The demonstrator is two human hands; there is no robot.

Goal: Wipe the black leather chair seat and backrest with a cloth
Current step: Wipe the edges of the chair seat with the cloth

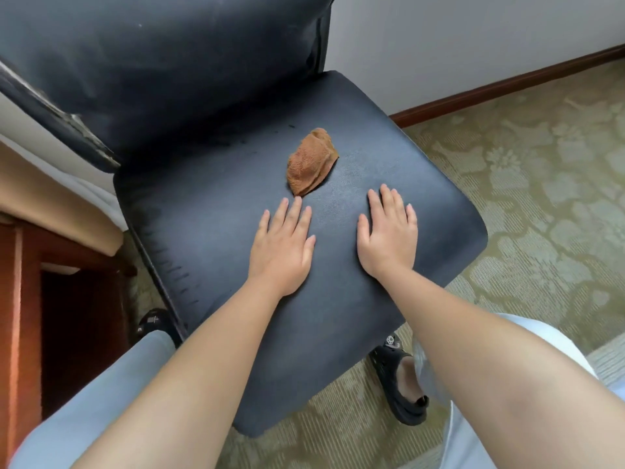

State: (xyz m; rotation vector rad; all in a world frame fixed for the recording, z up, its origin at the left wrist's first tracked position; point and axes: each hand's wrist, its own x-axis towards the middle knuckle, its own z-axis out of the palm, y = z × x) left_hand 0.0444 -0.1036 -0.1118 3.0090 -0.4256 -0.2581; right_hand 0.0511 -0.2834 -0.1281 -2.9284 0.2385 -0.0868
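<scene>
Both hands flat on the seat [389, 157] here, palms down, fingers straight and lightly spread, neither one holding anything. The left hand [282, 247] sits near the middle of the cushion, its fingertips just short of the cloth [313, 162]; the right hand [389, 233] lies a little further toward the seat's right edge. And the cloth itself, a brown terry rag bunched into a folded lump, rests loose on the seat just ahead of the left hand, between the hands and the backrest [162, 62]. Nobody has a grip on it. My read: this looks like a resting pose, either before the wiping begins or once it is finished, and one picture cannot settle which. The cloth lies within easy reach of either hand, so picking it up would take only a short reach forward. The backrest rises behind, dull and smudged in places, with a pale speck near its top. The person stands close at the seat's front edge, black sandals [402, 384] on the patterned carpet [541, 164].
</scene>
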